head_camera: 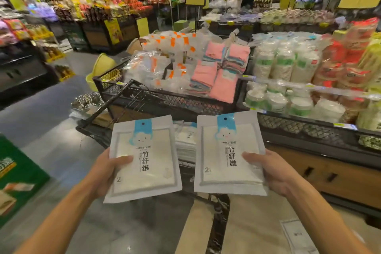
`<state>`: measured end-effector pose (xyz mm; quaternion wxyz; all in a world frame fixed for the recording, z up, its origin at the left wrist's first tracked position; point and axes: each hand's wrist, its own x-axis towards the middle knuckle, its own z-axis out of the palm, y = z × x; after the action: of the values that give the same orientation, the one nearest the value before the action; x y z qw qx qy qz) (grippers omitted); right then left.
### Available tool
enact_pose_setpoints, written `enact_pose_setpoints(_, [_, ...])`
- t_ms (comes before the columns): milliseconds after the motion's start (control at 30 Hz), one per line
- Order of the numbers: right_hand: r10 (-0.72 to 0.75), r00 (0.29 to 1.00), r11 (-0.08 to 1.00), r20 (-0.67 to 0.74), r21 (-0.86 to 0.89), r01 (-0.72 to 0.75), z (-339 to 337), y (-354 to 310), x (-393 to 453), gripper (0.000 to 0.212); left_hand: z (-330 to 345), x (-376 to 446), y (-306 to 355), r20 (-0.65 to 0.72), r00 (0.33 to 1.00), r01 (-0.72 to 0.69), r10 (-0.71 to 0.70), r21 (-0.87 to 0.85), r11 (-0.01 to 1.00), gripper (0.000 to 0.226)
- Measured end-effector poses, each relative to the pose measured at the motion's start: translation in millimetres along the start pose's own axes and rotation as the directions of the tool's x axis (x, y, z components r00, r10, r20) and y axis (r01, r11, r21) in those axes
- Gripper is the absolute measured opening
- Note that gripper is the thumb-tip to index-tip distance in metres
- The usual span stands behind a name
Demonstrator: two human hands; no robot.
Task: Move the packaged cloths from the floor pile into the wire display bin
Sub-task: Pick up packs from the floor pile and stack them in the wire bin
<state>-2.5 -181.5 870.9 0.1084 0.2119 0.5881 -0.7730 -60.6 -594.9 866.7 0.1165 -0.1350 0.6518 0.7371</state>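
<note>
Left hand (107, 171) grasps a flat white plastic cloth packet with blue cloud header (144, 159) at its left edge: thumb across the front, fingers hidden behind. Right hand (274, 173) grasps a second white cloth packet w/ same blue header (226, 156) at its right edge, thumb on front, fingers behind. Both packets are held upright, side by side, slightly apart, printed faces toward the camera.

Black wire mesh display bin (169, 97) stands beyond the packets, far side. It holds clear-wrapped white packs w/ orange labels (165, 51) at left and pink folded cloths (218, 74) at right.

More white packets (185, 140) show in the gap between the two held ones, partly hidden; what they rest on cannot be told. One packet on the floor (296, 235), near right, is cut off by the right forearm. Small print is blurred.
</note>
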Motion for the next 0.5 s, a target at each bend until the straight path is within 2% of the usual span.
enact_pose_setpoints(200, [-0.009,1.0,1.0,-0.021,-0.018,0.009,38.7,-1.5,51.5,0.033,-24.9,59.9,8.2,0.062,0.996,0.062,-0.058,-0.061,0.996,0.047])
enact_pose_setpoints(400, [-0.003,0.999,1.0,-0.045,-0.006,0.003,51.8,-4.5,148.0,0.036,-15.9,121.6,16.5,-0.016,0.998,0.06,-0.061,-0.054,0.997,0.034])
enact_pose_setpoints(500, [0.043,0.998,0.999,-0.05,0.034,-0.041,57.1,-10.4,199.5,0.037,-12.6,147.9,25.6,-0.069,0.996,0.056,-0.059,-0.057,0.997,0.042])
